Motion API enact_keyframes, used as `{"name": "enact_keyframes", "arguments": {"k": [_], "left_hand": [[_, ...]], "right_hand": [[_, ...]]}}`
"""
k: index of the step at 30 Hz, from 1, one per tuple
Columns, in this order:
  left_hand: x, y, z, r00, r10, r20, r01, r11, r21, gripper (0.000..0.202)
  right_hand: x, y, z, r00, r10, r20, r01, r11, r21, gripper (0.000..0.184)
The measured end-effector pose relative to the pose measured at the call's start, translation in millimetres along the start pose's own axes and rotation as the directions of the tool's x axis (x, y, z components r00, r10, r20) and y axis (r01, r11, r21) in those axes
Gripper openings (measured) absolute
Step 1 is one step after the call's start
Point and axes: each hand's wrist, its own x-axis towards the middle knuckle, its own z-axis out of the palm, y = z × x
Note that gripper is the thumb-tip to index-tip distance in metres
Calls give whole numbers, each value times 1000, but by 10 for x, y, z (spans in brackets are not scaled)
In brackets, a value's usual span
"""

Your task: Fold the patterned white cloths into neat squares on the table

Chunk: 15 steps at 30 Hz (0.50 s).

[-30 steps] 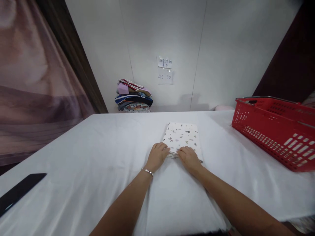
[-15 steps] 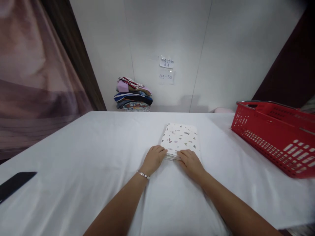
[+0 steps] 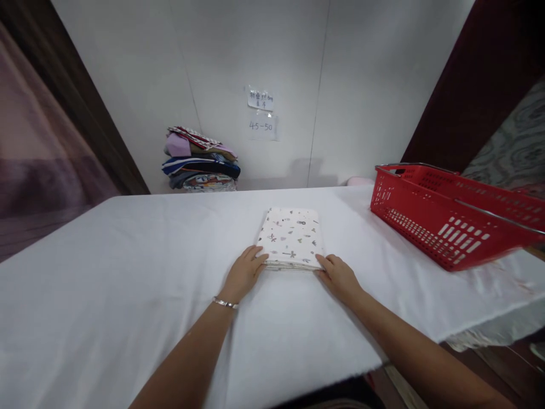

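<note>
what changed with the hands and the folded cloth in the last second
Both hands slid apart along the near edge of the folded cloth: the left hand to its left corner, the right hand to its right. The cloth and red basket stayed put.

Both my bare forearms reach forward from the lower edge of view and draw a little toward each other. My left hand [image 3: 244, 272] lies palm down, knuckles up, its fingers loosely bent and pointing ahead and to the right. My right hand [image 3: 340, 277] also lies palm down, fingers stretched ahead and to the left. The two hands sit level and apart, both slack.
</note>
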Motion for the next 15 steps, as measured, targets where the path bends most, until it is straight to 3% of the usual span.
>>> {"name": "enact_keyframes", "arguments": {"k": [5,9,15], "left_hand": [[-37,1,8,996,-84,40,85,996,-20,29],[-32,195,10,998,-12,68,14,1000,-25,28],[14,468,-27,992,49,118,-41,997,-70,27]], "right_hand": [[34,13,-9,998,56,22,-59,988,143,37],[29,247,-162,997,72,3,-71,984,162,37],[-141,585,-239,994,65,88,-75,990,116,41]]}}
